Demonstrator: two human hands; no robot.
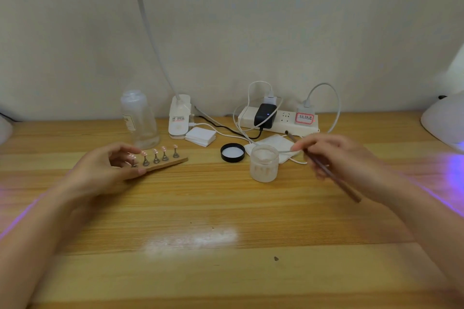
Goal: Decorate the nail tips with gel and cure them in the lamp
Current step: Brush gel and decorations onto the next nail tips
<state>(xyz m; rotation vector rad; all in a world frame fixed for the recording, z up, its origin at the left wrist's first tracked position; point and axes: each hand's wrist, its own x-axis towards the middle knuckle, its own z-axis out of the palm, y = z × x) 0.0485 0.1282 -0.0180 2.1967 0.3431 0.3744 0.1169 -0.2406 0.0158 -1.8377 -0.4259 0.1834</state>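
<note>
Left hand [105,170] pinches the near end of the tip stand [160,162], which lies on the tabletop [226,208]. Right hand [344,158], fingers curled, holds a brush [334,178] just right of the open jar [264,163]. Lamp [444,118] sits far right.

Wooden counter [226,271] is carrying a nail tip stand [160,163], a frosted jar [264,163] sitting just beside its black lid [232,152], plus a clear bottle [139,120], cotton pads [200,136], a wipe [275,145] and a power strip [278,121] lying along the back.

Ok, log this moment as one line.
left hand: holds nail tip board | right hand: holds brush | gel jar: open
</note>
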